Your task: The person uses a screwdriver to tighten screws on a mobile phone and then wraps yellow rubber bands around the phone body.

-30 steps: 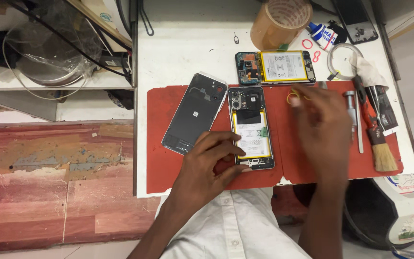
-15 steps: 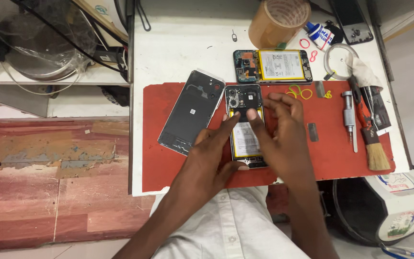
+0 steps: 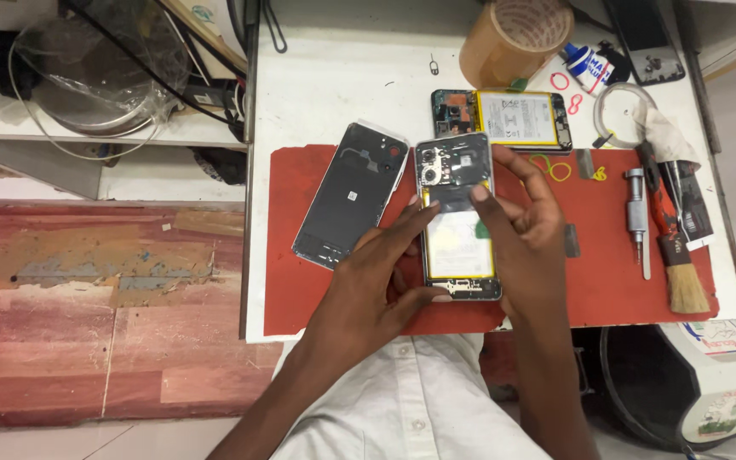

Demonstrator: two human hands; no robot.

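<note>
The phone point(image 3: 457, 217) lies open on the red mat point(image 3: 300, 281), its back cover point(image 3: 351, 194) off beside it; left hand point(image 3: 376, 281) and right hand point(image 3: 526, 234) pinch a small part onto it

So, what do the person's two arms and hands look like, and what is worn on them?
Both hands, left hand and right hand, are bare: no gloves, rings or watch visible. Both forearms are uncovered, with no sleeves reaching them in view. The person wears a white buttoned shirt.
</note>
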